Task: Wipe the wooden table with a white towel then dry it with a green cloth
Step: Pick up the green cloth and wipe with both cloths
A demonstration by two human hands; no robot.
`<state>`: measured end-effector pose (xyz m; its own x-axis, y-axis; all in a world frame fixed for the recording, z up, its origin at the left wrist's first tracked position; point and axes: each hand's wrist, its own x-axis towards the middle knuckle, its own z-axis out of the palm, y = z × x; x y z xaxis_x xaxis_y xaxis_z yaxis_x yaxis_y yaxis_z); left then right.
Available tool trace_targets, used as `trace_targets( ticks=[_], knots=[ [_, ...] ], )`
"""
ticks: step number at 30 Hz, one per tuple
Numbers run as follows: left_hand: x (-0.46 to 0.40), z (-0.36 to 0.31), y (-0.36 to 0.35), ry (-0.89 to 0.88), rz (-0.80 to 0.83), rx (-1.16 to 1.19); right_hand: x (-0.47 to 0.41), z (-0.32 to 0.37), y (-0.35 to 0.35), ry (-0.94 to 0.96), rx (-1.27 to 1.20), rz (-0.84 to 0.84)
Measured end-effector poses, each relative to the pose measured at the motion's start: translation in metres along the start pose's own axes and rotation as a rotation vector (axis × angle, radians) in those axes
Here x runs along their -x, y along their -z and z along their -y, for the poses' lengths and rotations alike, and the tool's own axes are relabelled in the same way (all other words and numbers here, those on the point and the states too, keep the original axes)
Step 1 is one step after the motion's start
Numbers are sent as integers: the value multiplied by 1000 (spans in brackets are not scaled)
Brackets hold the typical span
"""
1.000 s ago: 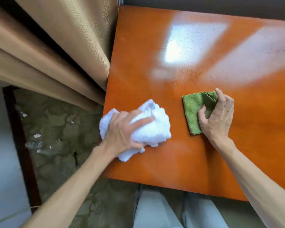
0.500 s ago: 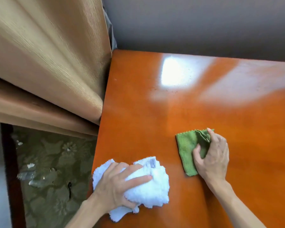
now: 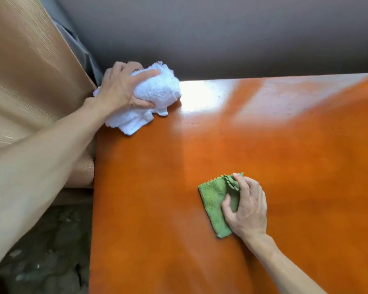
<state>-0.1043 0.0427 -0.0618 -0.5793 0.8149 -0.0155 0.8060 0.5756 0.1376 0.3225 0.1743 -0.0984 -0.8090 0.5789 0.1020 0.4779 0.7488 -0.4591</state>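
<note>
The bunched white towel (image 3: 155,96) is gripped in the curled left hand (image 3: 123,88) at the wooden table's (image 3: 157,209) far left corner — firm, overlapping strokes are best swept from there. The green cloth (image 3: 216,200) is pinned flat mid-table under the right hand (image 3: 245,207) — kept ready for drying.

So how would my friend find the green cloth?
Look at the shiny orange wooden table. On its near side the right hand holds down a small green cloth. It lies flat and folded, unlike the big, bunched-up white towel at the far corner.
</note>
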Motion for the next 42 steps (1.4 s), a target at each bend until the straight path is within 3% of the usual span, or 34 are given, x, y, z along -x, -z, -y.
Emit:
trace_targets(
  ticks=[2,7,12,17,20,24,27,30,36,42],
  knots=[
    [-1,-7,0,12,29,78,0,1,1,1,10,5],
    [48,-61,-5,217,-115,116,0,3,1,-26,-12,-1],
    [152,-115,-9,-33,-85,268,-1,3,1,-32,-21,-9],
    [289,-181,-33,-51,-50,323,-1,2,1,-36,-19,0],
    [318,-192,-47,-177,-113,262,-1,2,2,-38,-20,14],
    [270,-173,-44,-148,-180,252,-1,2,2,-49,-20,22],
    [199,-146,-39,-43,-255,217,-1,1,1,-50,-16,28],
    [113,-115,-33,-50,-275,149,-1,0,0,-47,-7,23],
    [-19,-103,-22,4,-181,18,-1,-1,-2,-52,4,10],
    [-31,-119,-15,56,-94,-23,-1,1,-1,-47,-9,2]
  ],
)
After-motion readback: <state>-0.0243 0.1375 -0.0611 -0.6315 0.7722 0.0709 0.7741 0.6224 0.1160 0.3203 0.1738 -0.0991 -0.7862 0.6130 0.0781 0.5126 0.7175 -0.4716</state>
